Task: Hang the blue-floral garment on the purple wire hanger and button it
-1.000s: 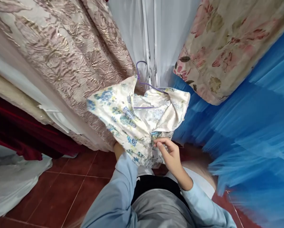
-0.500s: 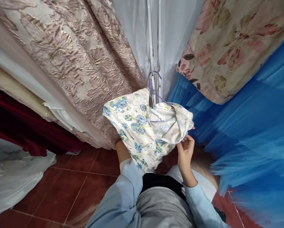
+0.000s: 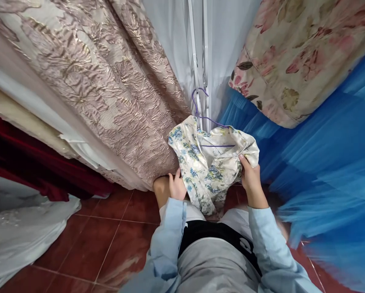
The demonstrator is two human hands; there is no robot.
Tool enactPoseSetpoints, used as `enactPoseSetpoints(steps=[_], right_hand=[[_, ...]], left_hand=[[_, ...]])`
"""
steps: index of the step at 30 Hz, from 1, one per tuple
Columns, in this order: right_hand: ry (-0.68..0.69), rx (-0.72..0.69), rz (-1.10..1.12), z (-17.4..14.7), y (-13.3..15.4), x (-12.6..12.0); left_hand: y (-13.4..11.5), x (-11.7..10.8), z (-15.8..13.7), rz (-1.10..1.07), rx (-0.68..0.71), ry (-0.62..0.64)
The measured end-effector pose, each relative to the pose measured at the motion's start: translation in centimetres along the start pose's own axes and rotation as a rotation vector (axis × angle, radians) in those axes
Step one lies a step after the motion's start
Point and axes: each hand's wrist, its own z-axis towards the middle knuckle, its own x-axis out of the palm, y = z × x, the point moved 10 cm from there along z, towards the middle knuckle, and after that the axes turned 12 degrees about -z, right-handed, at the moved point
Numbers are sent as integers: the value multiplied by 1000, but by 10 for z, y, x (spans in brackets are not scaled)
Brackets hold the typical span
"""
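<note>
A white dress (image 3: 191,152) with a blue and green flower print hangs on a thin purple hanger (image 3: 195,99), whose hook is at the white metal bars. Its lower end drops toward my lap, and I cannot tell how long it is. My right hand (image 3: 252,177) grips the shoulder edge on the right, thumb on top and the other fingers underneath. On the opposite side, my left hand (image 3: 178,188) touches the dress's side edge with its visible fingers apart. Part of that hand is hidden behind the cloth.
White upright bars (image 3: 206,61) stand ahead before pale curtain-like cloth. Pink-gold brocade (image 3: 87,77) hangs at left, with dark red velvet (image 3: 26,162) beyond. Rose-printed cloth (image 3: 292,77) and blue tulle (image 3: 329,171) hang at right. Red tiles (image 3: 115,244) cover the floor.
The dress has shifted right and its front lies smoother. My left hand has come out from behind it to its left side. My right hand has moved up and right, now gripping the shoulder.
</note>
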Motion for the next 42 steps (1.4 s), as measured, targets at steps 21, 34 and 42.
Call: enactPoseSetpoints(steps=[21,34,42], right_hand=[[519,-161,-862,-87,-39,75],[574,-39,-980,-100,-41,51],[646,-91,-823,-93,-35,43]], left_hand=[[21,4,-5,392,181,64],[4,77,-66,899,847,387],[15,89,-71,887,800,395]])
